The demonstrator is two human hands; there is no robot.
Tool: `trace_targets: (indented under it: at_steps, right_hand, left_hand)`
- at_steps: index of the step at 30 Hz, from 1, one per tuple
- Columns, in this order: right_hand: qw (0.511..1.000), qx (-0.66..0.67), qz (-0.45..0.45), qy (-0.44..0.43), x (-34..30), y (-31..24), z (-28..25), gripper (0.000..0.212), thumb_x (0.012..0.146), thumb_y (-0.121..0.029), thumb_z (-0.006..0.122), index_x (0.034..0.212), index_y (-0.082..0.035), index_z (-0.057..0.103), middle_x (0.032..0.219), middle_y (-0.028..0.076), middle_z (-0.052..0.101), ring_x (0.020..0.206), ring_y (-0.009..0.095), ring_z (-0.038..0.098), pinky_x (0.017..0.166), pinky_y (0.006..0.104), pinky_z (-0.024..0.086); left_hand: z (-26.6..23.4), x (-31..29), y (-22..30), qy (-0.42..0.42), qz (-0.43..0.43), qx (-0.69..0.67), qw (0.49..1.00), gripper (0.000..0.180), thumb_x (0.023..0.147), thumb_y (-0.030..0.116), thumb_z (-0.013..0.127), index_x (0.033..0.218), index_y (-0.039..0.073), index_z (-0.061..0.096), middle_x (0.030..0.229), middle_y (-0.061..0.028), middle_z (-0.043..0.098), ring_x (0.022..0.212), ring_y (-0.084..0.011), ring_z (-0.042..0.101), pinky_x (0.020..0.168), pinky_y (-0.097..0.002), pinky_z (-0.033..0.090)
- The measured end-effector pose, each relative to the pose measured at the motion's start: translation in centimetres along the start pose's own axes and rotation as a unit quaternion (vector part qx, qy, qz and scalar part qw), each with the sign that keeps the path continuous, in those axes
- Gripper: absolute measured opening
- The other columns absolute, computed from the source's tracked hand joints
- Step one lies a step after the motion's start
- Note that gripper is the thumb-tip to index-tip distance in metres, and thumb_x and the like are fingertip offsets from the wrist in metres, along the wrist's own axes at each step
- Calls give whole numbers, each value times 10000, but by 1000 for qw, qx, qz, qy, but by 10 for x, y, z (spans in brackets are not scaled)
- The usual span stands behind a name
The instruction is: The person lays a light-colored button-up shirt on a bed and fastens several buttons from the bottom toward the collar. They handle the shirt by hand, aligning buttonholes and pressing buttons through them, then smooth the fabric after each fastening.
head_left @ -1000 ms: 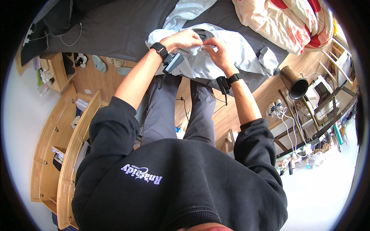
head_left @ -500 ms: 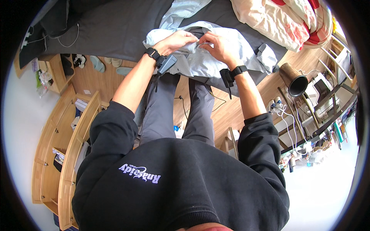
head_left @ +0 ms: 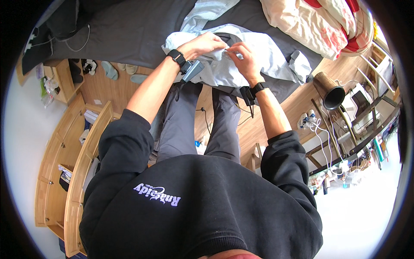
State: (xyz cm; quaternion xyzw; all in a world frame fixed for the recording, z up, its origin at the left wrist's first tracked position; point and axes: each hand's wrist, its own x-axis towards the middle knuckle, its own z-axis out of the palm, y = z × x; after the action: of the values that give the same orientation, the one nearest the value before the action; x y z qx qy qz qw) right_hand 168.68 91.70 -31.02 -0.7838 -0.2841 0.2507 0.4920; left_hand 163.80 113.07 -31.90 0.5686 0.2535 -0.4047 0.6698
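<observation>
A light blue striped button-up shirt lies spread over the dark grey bed sheet, one sleeve stretching away toward the far side. At its collar, my left hand pinches the fabric with thumb and fingers. My right hand is closed on the collar edge just to the right, its fingertips close to those of the left. Whatever small part sits between the fingertips is too small to make out. The shirt's cuff rests near the bed's right edge.
A cream and red quilt is heaped at the far right of the bed. Right of the bed stand a dark bin, white cables and a metal-framed rack. Slippers lie on the floor at left, near an open wooden cabinet.
Both hands stay at the collar. My left hand has shifted slightly right; my right hand has turned, its wrist moving inward and a little lower.
</observation>
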Motion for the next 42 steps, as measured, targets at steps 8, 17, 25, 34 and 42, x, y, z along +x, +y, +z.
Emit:
trace_targets:
  at_steps: [8,17,25,34,42]
  right_hand:
    - [1000,-7,12,10,-1,3,2,149,826,-46,801,941,-41,708,918,79,667,796,248,684,669,343,559]
    - [998,32,52,-31,3,8,2,161,836,-78,803,964,-52,709,917,80,698,805,247,692,698,344,554]
    - [999,15,19,-24,5,16,-2,168,869,-121,787,1004,-52,716,932,77,709,812,252,696,698,347,553]
    - [999,-13,11,-48,13,15,-8,161,876,-136,786,997,-53,719,931,89,714,820,255,696,739,338,554]
    - [956,204,160,-139,24,32,-8,150,953,-148,732,1023,-21,696,884,23,693,837,100,627,755,276,514]
  left_hand:
    - [0,12,-9,13,33,62,997,255,946,267,705,1029,45,799,804,14,662,755,-67,540,699,-277,439]
    - [-7,5,9,-23,62,153,986,201,913,194,736,978,6,767,862,0,699,814,-84,593,752,-277,484]
    - [-3,6,13,-1,53,157,986,261,911,238,758,1018,-1,753,883,-29,730,836,-103,645,782,-295,520]
    - [9,-11,2,79,182,134,971,285,819,142,831,1048,-4,746,913,-84,742,889,-161,696,815,-312,547]
    - [3,-7,-7,48,176,44,982,162,943,150,746,1032,15,761,905,-24,730,847,-92,646,785,-257,520]
